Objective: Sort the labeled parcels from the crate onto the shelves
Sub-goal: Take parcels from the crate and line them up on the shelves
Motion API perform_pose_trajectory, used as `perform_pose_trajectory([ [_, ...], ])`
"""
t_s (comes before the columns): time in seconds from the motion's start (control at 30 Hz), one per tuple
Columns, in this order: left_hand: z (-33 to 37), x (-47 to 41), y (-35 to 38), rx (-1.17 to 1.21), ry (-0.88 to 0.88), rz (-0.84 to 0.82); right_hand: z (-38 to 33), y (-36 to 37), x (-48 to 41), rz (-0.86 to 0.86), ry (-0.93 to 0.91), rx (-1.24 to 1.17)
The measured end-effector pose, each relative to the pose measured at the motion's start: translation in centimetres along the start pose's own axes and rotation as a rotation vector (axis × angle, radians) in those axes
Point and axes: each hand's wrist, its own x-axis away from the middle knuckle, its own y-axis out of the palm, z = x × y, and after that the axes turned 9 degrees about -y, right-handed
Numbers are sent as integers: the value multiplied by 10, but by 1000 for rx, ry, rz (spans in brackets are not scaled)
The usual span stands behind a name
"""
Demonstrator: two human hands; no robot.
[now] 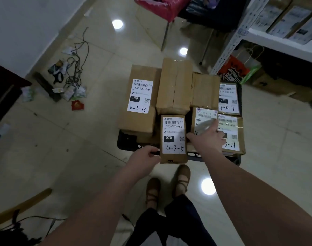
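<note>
Standing over the crate (125, 142) at the middle of the frame, a person reaches down with both bare arms; the crate sits on the tiled floor (80, 139), packed with cardboard parcels. The left hand (146, 155) holds the left edge of the 4-3-5 parcel (173, 139), its grip curled on the cardboard; that parcel stands at the crate's near rim, label facing up. The right hand (207, 139) lies just right of it over the glossy parcel (203, 115); its grip is apart, thumb pointing toward the 4-3-5 parcel, fingers stretched and blurred across the label. Right of that hand lies the 3-21 parcel (231, 132); above it in the frame, the 4-3-7 parcel (228, 98). The 4-3-13 parcel (139, 96) fills the crate's left side; a plain parcel (174, 86) lies beside it at centre. Shelves (284, 43) carrying boxes stand at the upper right; cords (77, 68) and litter lie at the upper left; brown shoes (181, 176) show below the crate.
</note>
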Motion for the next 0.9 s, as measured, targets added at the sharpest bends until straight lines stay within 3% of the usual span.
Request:
perform_pose_trajectory([
  [0.33, 49, 35, -20, 0, 161, -43, -11, -57, 56, 357, -34, -326],
  [0.5, 121, 70, -23, 31, 353, -93, -24, -113, 91, 538, -265, -442],
  [0.67, 195, 115, -14, 150, 502, -231, -35, -177, 122, 691, -515, -411],
  [0.8, 243, 137, 0, 260, 603, -270, -29, -224, 132, 822, -587, -430],
  [0.9, 274, 150, 13, 312, 652, -305, -16, -261, 131, 799, -620, -451],
])
